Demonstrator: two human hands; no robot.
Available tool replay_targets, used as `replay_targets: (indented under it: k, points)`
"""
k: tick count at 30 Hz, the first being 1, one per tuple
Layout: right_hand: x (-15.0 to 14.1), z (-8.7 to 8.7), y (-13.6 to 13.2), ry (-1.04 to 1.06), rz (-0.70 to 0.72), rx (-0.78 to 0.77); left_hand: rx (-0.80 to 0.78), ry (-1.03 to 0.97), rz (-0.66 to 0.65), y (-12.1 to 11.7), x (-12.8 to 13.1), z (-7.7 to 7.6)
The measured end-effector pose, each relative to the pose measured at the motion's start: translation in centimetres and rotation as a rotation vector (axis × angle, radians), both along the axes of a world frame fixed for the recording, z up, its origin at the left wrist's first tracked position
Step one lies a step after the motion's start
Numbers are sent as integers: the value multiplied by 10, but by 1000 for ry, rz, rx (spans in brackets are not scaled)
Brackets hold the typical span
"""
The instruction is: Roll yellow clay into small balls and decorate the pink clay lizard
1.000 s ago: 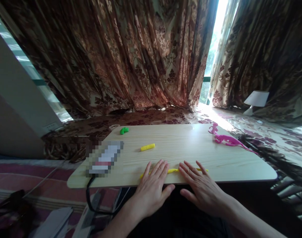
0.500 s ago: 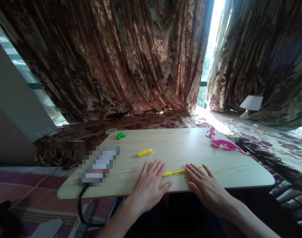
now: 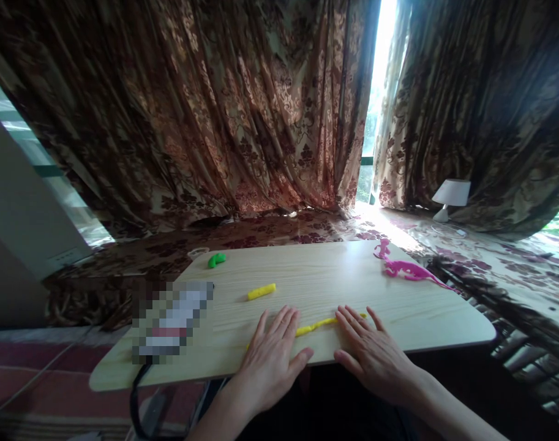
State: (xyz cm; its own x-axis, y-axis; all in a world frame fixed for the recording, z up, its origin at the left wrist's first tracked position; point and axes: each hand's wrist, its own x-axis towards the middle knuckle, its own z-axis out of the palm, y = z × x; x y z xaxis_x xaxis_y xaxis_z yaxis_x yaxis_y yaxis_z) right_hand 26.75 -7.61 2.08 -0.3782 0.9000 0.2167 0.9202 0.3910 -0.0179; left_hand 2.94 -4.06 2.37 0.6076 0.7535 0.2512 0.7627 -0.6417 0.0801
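Observation:
A thin yellow strand of what looks like modelling clay (image 3: 316,326) lies across the near part of the wooden table top (image 3: 302,269). My left hand (image 3: 272,352) rests flat on its left part, fingers stretched forward. Flat over the right part lies my right hand (image 3: 368,343), fingers slightly spread. The strand shows between the hands, and small bits of it peek out beyond each one; the rest is hidden under them. Beyond my left hand lies a thicker yellow clay stick (image 3: 261,291), touched by neither hand.
At the far left of the table sit a green clay lump (image 3: 217,260) and a clear ring-like item (image 3: 198,252). A pink stretched piece (image 3: 408,269) overhangs the right edge. A blurred-out object with a black cable (image 3: 135,392) lies left. A white lamp (image 3: 451,193) stands behind right.
The whole view has shifted, so the table appears slightly lower and further left. Both hands remain flat on the yellow strand, with hardly any movement over the table.

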Motion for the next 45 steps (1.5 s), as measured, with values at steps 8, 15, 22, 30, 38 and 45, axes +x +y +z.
replay_targets:
  k: [8,15,22,30,38,45]
  points:
    - [4,-3,-34,14,21,-11,-35,-10,-44,-29,-1,-3]
    - [-6,6,21,40,-45,-61,-19,-23,94,31,10,0]
    - [13,-7,-35,54,51,16,-33,-17,-55,-28,-9,-2]
    - [36,11,-7,121,-22,93,76,-49,71,-11,-57,-2]
    - [52,24,11,148,-108,177,82,-229,64,14,-23,20]
    - [35,9,11,12,-110,160,87,-158,114,9,-27,6]
